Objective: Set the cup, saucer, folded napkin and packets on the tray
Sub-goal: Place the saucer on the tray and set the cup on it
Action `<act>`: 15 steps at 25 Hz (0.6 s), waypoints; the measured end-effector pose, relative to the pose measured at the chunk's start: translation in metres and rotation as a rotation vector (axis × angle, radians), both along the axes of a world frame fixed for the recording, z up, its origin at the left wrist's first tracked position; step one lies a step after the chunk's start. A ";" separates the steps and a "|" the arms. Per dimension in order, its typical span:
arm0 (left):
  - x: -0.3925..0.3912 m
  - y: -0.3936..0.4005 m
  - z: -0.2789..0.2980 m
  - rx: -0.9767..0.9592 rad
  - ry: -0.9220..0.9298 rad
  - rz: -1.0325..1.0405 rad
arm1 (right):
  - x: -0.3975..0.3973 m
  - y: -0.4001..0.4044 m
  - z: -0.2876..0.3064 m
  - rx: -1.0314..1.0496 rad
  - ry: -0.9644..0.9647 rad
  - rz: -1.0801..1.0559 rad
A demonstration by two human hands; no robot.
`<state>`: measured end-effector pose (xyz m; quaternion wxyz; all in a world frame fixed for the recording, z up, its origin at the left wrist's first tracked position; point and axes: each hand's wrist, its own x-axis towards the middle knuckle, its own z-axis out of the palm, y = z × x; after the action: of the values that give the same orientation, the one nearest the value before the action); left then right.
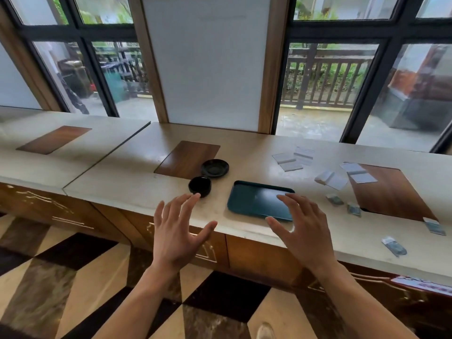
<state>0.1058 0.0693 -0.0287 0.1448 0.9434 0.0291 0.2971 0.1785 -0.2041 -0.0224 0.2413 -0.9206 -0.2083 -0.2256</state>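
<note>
A dark teal tray (254,199) lies on the beige counter near its front edge. To its left stand a black cup (199,186) and, just behind it, a black saucer (215,167). A folded white napkin (330,179) lies right of the tray. Several small grey-green packets (334,199) are scattered further right, toward the counter's front. My left hand (178,232) hovers open just in front of the cup, fingertips close to it. My right hand (302,227) hovers open over the tray's near right corner, hiding that corner. Neither hand holds anything.
More white napkins (293,158) lie spread at the back right of the counter (127,182). Wooden inlay panels (188,159) are set into the counter top. Windows and a white wall panel stand behind it. A patterned floor is below.
</note>
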 end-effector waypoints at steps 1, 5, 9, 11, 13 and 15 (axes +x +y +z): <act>0.018 0.003 -0.002 0.003 0.008 0.014 | 0.021 0.004 -0.002 0.013 0.003 0.009; 0.091 0.009 -0.005 -0.018 0.046 0.074 | 0.105 0.015 -0.008 0.013 0.024 0.063; 0.164 0.010 -0.008 -0.062 0.074 0.127 | 0.188 0.021 -0.011 0.006 0.061 0.104; 0.193 0.014 -0.015 -0.072 0.093 0.157 | 0.221 0.026 -0.015 0.004 0.086 0.129; 0.217 0.023 -0.022 -0.084 0.114 0.191 | 0.251 0.034 -0.020 0.006 0.124 0.146; 0.239 0.036 -0.029 -0.106 0.147 0.219 | 0.277 0.044 -0.027 0.000 0.163 0.161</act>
<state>0.3446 0.1050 -0.0582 0.1585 0.9448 0.1583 0.2391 0.4556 -0.1600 -0.0499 0.2749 -0.9161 -0.2614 -0.1299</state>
